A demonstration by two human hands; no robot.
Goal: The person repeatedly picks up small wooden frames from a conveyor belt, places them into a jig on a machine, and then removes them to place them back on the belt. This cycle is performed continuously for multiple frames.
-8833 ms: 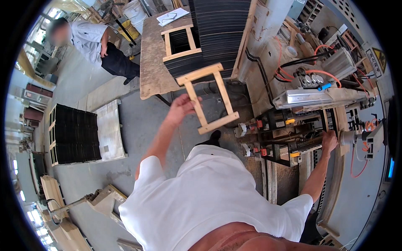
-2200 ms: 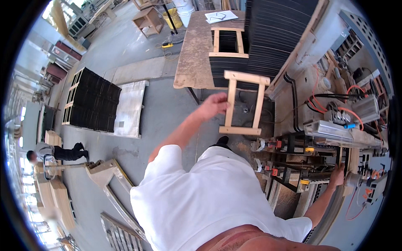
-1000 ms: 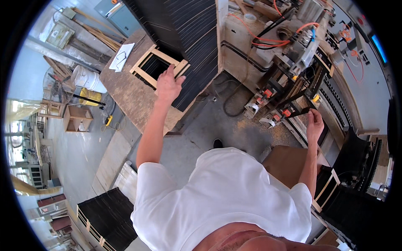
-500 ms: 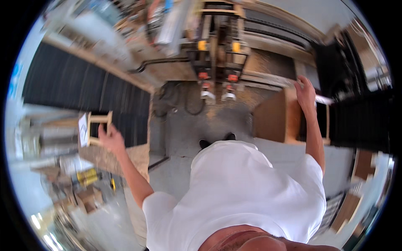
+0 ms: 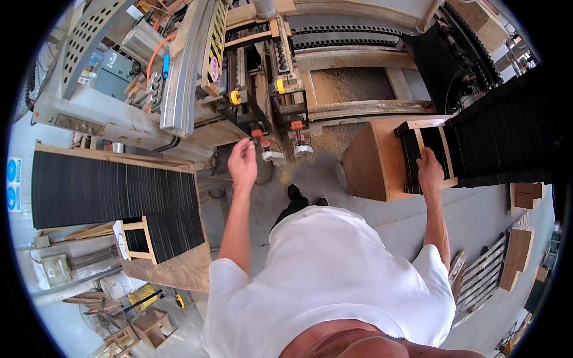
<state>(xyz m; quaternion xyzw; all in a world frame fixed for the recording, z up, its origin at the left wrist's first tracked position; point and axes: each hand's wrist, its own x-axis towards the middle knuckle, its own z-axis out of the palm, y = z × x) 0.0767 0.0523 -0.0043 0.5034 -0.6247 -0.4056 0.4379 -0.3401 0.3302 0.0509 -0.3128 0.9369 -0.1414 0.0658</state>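
Note:
My right hand (image 5: pixel 431 172) is closed round a bar of a small pale wooden frame (image 5: pixel 446 150). That frame lies over dark flat pieces, at the left end of a long row of black strips (image 5: pixel 498 137). Its palm side is hidden. My left hand (image 5: pixel 242 164) hangs in the air before the machine's red clamps (image 5: pixel 258 132), fingers loosely bent and slightly apart, with nothing visible in them. A second wooden frame (image 5: pixel 148 238) sits by the near end of the black strips (image 5: pixel 113 188) on the left.
A machine with yellow knobs (image 5: pixel 280 86) and rails stands ahead, sawdust (image 5: pixel 334 80) on its bed. A brown wooden box (image 5: pixel 373 164) stands beside the right-hand row. Wooden offcuts and a bucket (image 5: pixel 118 286) are at lower left, a slatted pallet (image 5: pixel 480 277) at lower right.
My left hand has left the left wooden frame and moved right, towards the machine. My right hand has come down onto the right wooden frame. The view has turned left.

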